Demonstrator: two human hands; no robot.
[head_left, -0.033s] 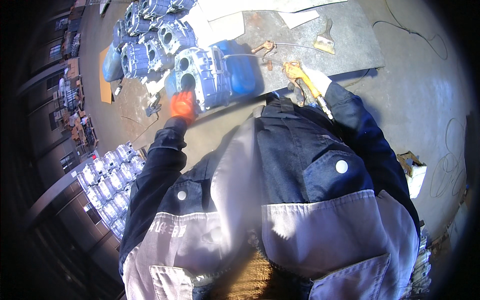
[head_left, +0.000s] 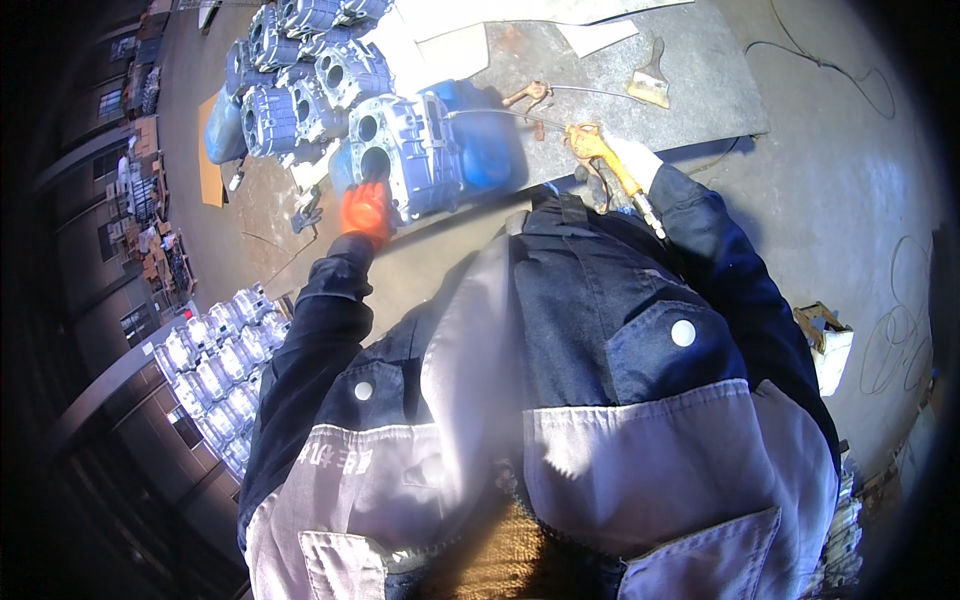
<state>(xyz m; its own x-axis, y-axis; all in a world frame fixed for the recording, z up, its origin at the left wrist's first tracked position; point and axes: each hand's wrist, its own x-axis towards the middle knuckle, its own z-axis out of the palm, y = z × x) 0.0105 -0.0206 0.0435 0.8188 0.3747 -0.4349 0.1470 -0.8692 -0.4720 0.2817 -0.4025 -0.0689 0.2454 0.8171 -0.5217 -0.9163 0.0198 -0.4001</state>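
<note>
A grey metal casting, like a gearbox housing (head_left: 432, 150), with two round bores leans against a blue plastic container (head_left: 485, 130) at the table's near edge. My left hand (head_left: 366, 212), in an orange-red glove, is closed on the casting's lower left edge; its fingertips are partly hidden. My right hand (head_left: 588, 142), in an orange glove with a pale cuff, is closed round a yellow air blow gun (head_left: 622, 178). The gun's thin nozzle points left to the casting's right side, and its silver coupling hangs toward my waist.
Several similar castings (head_left: 340, 72) crowd the back left. On the metal table (head_left: 590, 70) lie a paintbrush (head_left: 652, 78), white sheets (head_left: 600, 36) and an orange-handled tool with a thin rod (head_left: 534, 92). Rows of shiny parts (head_left: 225, 360) stand lower left. A box (head_left: 828, 345) sits at right.
</note>
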